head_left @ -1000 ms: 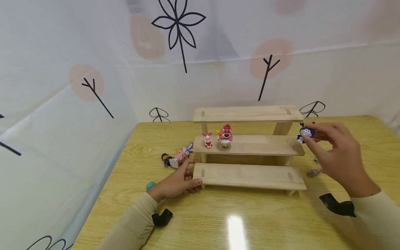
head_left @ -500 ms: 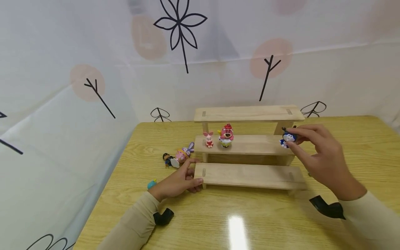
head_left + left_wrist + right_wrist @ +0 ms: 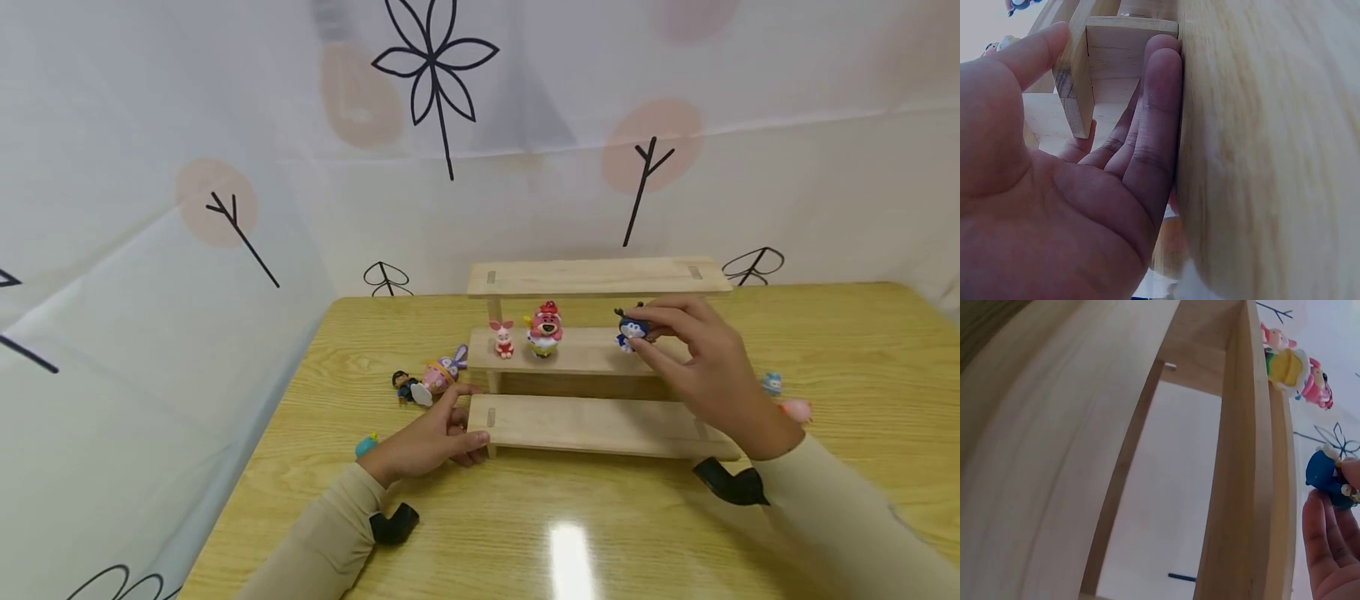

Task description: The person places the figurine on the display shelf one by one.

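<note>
In the head view my right hand (image 3: 705,367) pinches a small dark-blue figurine (image 3: 633,332) with a pale face and antennae, over the right part of the middle shelf. The right wrist view shows the figurine (image 3: 1325,472) between thumb and fingertips, apart from the shelf edge. My left hand (image 3: 431,433) grips the left end of the bottom step of a three-tier wooden display stand (image 3: 592,423). In the left wrist view its thumb and fingers lie around the step's end (image 3: 1074,94). A piglet figurine (image 3: 502,340) and a pink bear figurine (image 3: 543,329) stand upright on the middle shelf.
Left of the stand lie a dark-haired figurine (image 3: 402,387), a rabbit-eared figurine (image 3: 442,373) and a turquoise toy (image 3: 366,444). On the right lie a small blue figurine (image 3: 772,383) and a pink one (image 3: 797,410). A patterned cloth (image 3: 540,200) hangs behind the table.
My right hand has carried the dark-blue figurine leftward, from beyond the stand's right end to over the middle shelf. The left hand keeps its place on the bottom step.
</note>
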The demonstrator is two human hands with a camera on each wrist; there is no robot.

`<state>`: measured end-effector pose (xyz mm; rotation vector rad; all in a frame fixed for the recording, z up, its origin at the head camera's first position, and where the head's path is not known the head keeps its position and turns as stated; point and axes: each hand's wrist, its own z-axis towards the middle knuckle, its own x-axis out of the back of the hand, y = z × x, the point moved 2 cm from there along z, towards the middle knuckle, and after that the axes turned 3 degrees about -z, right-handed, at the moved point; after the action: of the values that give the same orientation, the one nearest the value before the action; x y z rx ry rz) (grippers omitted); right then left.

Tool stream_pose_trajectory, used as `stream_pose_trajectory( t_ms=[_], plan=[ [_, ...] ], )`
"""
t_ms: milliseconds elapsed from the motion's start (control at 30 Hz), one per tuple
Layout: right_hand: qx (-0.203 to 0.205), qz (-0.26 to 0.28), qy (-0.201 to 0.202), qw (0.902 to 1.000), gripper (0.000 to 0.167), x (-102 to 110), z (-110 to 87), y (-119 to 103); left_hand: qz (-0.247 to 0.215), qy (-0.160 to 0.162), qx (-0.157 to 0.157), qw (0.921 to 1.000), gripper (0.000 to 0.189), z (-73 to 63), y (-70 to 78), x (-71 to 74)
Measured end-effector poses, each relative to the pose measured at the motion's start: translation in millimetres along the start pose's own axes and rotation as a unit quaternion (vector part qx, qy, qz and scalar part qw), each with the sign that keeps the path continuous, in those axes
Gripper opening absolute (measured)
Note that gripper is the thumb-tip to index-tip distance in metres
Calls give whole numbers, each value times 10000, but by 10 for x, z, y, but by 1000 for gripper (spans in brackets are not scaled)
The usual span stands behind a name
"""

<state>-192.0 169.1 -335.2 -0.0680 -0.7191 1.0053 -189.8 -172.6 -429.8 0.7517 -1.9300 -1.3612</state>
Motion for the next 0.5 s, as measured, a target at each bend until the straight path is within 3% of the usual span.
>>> stream_pose_trajectory(
  t_ms=[300, 500],
  plan=[
    [-28, 639, -221, 9977, 48, -215, 77, -3, -77, 3, -7, 10000, 66, 1, -5, 6],
    [-170, 586, -340, 9976, 42, -288, 110, 0, -96, -6, -20, 10000, 65, 0, -12, 11]
  ],
)
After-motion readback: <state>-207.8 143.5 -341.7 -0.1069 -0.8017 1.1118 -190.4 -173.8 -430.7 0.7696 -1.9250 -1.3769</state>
